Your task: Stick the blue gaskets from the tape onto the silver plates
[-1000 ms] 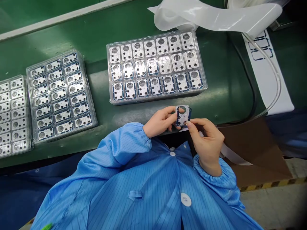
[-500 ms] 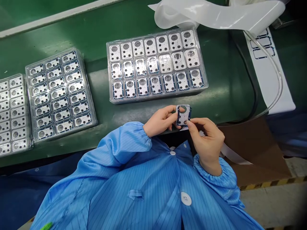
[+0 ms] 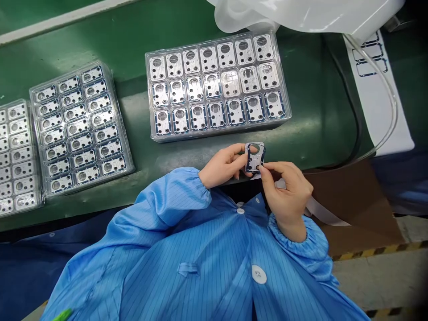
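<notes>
My left hand point(image 3: 224, 166) grips a small silver metal plate point(image 3: 255, 161) by its left side, over the table's front edge. The plate has a large round hole near the top, smaller holes below and dark blue edging. Thumb and fingertips of my right hand point(image 3: 286, 189) pinch the plate's lower right corner, so both hands are closed on it. Beyond them lies a clear plastic tray point(image 3: 217, 129) of similar plates in rows; one pocket in its middle row point(image 3: 230, 84) looks paler and shows no dark holes.
More trays of plates, a near one point(image 3: 129, 154) and another point(image 3: 37, 178), stand on the green table point(image 3: 133, 31) at left. White film point(image 3: 310, 15) drapes across the back right. A cable point(image 3: 351, 107), clear tubing point(image 3: 396, 107) and a white sheet with blue outlines point(image 3: 384, 102) lie at right, above a cardboard box point(image 3: 361, 200).
The camera view has shifted slightly, so the trays sit a little higher and further left. Both hands keep their hold on the plate, which looks slightly more tilted.
</notes>
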Available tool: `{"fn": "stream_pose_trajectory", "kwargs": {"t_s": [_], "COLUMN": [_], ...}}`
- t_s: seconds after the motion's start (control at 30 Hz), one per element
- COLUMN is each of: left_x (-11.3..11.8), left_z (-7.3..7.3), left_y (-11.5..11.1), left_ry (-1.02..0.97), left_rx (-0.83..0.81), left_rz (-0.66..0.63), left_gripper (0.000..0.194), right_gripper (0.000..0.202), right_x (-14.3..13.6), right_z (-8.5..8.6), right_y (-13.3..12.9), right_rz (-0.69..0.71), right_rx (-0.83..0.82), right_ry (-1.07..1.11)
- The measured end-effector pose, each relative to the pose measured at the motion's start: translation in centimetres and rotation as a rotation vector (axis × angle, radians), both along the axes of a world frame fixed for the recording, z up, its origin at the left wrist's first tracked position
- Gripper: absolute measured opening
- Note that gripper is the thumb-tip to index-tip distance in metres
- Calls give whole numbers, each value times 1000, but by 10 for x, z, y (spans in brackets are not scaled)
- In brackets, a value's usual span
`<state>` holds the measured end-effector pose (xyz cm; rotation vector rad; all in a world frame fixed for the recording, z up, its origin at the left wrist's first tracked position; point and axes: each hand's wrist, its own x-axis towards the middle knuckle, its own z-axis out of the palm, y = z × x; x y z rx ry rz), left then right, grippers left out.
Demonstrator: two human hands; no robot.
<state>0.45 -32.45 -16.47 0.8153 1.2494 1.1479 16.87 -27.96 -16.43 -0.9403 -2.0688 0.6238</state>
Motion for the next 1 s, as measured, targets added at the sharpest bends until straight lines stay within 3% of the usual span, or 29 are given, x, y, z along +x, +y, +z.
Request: {"fn": "stream_pose_trajectory", "kwargs": {"t_s": [0.2,0.47,0.7,1.0], "left_x": [1,0,0,0], "left_z": [0,1,2,1], "left_y": [1,1,2,1], "left_ry": [-19,-41,-64,-47], "left_rx": [-10,-10,-13,-13], "left_rz": [15,69,100,74], "left_gripper": [29,30,30,28], "right_gripper": [9,38,50,35], "right_x": [4,12,11,11], "right_z": [-5,-3,-5,-4], "right_y": [1,-5,-11,-3], "right_rz": [67,94,126,120], "right_rx": [158,286,211,-1], "right_ry": [-47,-214,-213,-38]}}
